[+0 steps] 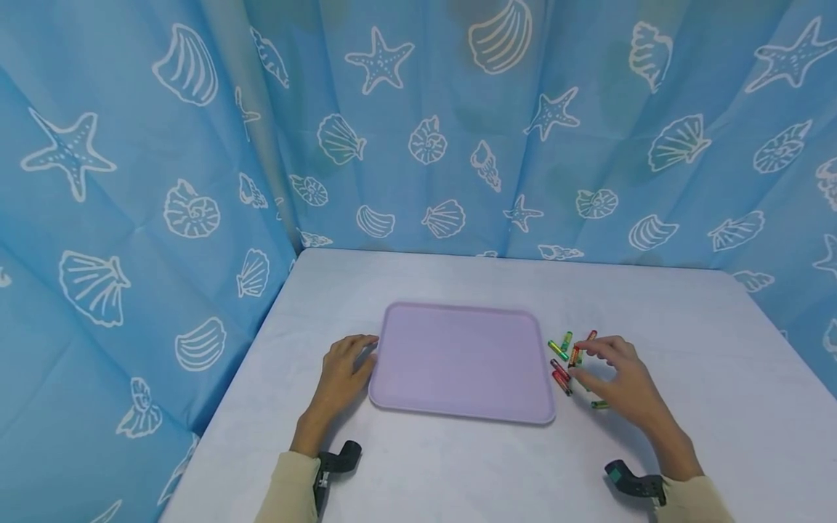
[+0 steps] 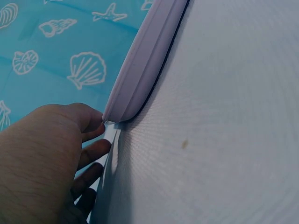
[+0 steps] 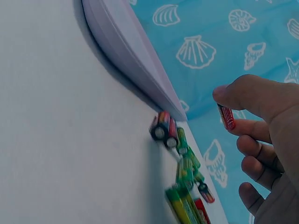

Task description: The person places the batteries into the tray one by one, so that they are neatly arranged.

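A pale purple tray [image 1: 461, 363] lies flat on the white table. At its left side is my left hand [image 1: 340, 374], fingers loosely bent; in the left wrist view the thumb tip is right at the tray's rim [image 2: 135, 70]. Off the tray's right edge, my right hand [image 1: 621, 381] pinches a small red battery [image 3: 226, 116] between thumb and index finger, raised over a loose group of batteries. The other fingers of that hand are loosely curled. Among the loose ones are red batteries [image 3: 163, 129] with dark ends and green batteries [image 1: 558, 350], some partly hidden by the hand.
One green battery [image 1: 599, 404] lies a little nearer me, below the right hand. White cloth covers the table [image 1: 458, 465]. A blue curtain [image 1: 418, 174] with white shell and starfish prints hangs behind and at the left. Each wrist wears a black camera mount [image 1: 631, 479].
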The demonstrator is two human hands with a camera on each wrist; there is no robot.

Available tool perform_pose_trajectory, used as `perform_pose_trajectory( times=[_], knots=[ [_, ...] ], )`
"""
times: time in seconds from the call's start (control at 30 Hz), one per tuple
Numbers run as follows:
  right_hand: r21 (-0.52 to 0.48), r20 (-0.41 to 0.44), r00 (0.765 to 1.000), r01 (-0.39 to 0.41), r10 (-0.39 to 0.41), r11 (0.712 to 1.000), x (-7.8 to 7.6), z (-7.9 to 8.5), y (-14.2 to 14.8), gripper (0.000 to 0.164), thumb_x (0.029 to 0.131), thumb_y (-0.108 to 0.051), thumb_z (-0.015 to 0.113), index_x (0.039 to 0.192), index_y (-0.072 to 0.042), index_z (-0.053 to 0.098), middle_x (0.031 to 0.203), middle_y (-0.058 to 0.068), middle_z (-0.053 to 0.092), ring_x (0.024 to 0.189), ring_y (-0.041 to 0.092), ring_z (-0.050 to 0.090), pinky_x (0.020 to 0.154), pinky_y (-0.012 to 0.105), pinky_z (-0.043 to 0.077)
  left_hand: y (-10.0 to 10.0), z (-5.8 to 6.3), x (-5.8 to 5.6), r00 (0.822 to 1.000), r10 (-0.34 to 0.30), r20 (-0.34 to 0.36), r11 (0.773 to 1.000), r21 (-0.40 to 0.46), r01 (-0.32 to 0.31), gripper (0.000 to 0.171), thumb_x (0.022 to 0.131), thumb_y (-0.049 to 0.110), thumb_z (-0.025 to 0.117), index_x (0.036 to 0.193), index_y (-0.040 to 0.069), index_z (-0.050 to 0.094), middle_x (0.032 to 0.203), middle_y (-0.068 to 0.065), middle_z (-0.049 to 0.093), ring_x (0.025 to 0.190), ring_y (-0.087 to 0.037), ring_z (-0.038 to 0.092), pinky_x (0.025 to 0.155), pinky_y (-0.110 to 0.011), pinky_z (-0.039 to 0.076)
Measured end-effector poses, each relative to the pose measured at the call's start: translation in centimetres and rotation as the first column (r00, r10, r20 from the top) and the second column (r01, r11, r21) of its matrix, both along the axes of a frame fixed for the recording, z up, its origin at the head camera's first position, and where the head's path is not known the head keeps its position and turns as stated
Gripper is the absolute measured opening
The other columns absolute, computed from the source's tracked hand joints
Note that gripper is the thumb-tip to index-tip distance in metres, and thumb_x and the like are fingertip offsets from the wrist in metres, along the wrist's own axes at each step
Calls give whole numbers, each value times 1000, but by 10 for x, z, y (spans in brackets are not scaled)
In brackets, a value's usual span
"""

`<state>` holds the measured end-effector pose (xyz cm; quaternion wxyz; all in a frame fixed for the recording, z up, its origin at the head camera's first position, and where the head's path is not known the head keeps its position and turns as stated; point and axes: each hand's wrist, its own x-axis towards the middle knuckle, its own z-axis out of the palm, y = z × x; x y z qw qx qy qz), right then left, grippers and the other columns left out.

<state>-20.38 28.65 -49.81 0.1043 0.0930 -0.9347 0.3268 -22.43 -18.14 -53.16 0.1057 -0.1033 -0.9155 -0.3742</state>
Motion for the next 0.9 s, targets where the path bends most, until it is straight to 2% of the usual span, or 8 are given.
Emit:
perform_pose_trajectory(
  times=[0.27, 0.5, 0.7, 0.9],
  knots=[
    [-33, -22, 999, -50, 49, 998, -5, 3, -17, 47, 87, -26, 80, 126, -5, 65, 125, 14, 49, 119, 38, 44, 93, 62, 43, 0, 0, -1, 1000, 3, 6, 1000, -6, -3, 34, 101, 19, 59, 135, 12, 62, 134, -14, 57, 131, -37, 42, 111, -58, 24],
    [-59, 13, 997, -80, 81, 995, -12, 2, -33, 49, 88, -32, 79, 128, -9, 64, 125, 11, 49, 117, 36, 46, 90, 61, 45, 1, 1, 0, 1000, 9, 15, 1000, -14, -9, 36, 101, 20, 59, 136, 11, 61, 136, -14, 56, 133, -37, 41, 112, -58, 23],
    [-70, -39, 991, -127, 124, 989, -16, 3, -48, 45, 86, -27, 81, 125, -9, 67, 121, 9, 53, 115, 33, 49, 91, 59, 45, 0, 3, -1, 1000, 9, 19, 1000, -10, -9, 35, 101, 20, 59, 135, 12, 62, 136, -13, 56, 133, -36, 41, 112, -57, 23],
    [-72, -81, 982, -176, 170, 982, -21, 1, -64, 41, 85, -22, 82, 122, -9, 69, 119, 6, 55, 109, 23, 48, 85, 51, 47, 1, 2, -2, 1000, 6, 13, 1000, 1, -6, 35, 101, 20, 59, 134, 11, 62, 135, -13, 57, 132, -37, 41, 111, -58, 24]
  ],
)
